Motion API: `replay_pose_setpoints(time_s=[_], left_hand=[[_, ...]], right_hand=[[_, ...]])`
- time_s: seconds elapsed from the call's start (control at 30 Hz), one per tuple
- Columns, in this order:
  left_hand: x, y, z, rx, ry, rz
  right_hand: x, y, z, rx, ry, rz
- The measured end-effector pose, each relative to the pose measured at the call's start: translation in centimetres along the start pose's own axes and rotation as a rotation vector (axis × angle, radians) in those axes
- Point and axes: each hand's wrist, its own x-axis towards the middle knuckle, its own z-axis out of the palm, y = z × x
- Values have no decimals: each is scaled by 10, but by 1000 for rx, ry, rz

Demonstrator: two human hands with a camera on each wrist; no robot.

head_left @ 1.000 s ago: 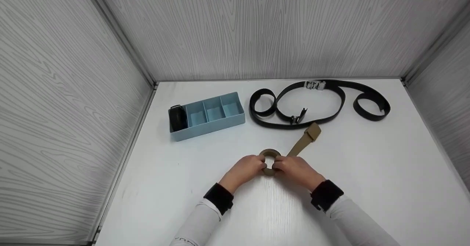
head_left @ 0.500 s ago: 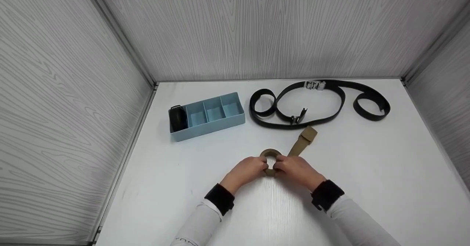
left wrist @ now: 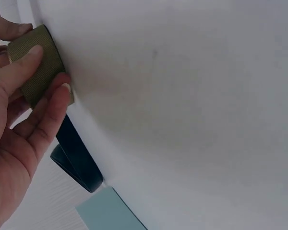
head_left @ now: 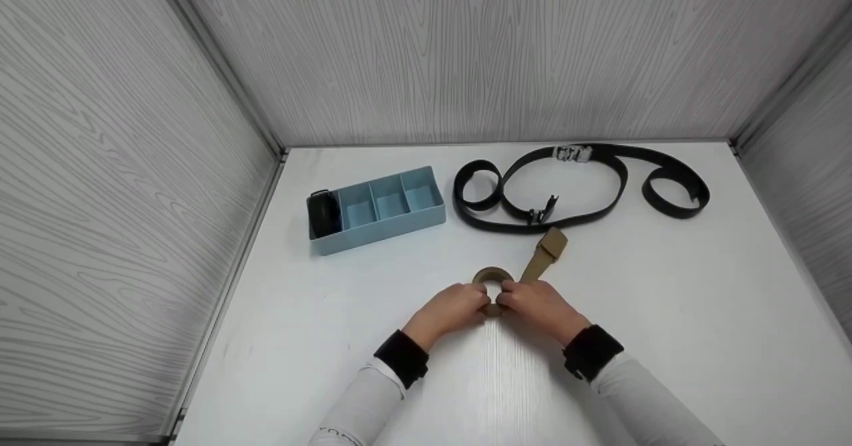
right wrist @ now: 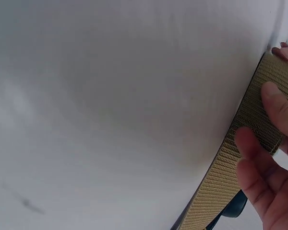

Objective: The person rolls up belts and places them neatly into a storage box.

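The left hand (head_left: 452, 309), cut off by its wrist view's edge, pinches the coiled tan webbing belt (head_left: 492, 274), which stands on edge on the desk (head_left: 665, 313) between both hands; the right hand (head_left: 540, 306) pinches the belt's other side, hiding where the tail (head_left: 534, 265) leaves the coil

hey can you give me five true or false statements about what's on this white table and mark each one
1. The left hand and right hand both hold the tan strap. True.
2. The tan strap is completely coiled. False: a straight length with a buckled end sticks out.
3. A black item sits in the blue tray. True.
4. The blue tray has two compartments. False: four.
5. Nothing lies right of the blue tray. False: black belts do.
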Motion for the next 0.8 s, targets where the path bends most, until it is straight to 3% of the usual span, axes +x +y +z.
replay_pose_setpoints(time_s=[0.2, 0.43, 0.67, 0.8], left_hand=[[3, 0, -1, -78, -36, 7], [2, -4, -1, -61, -41, 35], [2, -8, -2, -51, -33, 40], [1, -10, -3, -67, -34, 53]], right_hand=[[-2, 3, -3, 60, -37, 39], [-9, 11, -4, 144, -36, 53], [-12, 15, -13, 236, -76, 207], [-15, 25, -21, 277, -102, 225]])
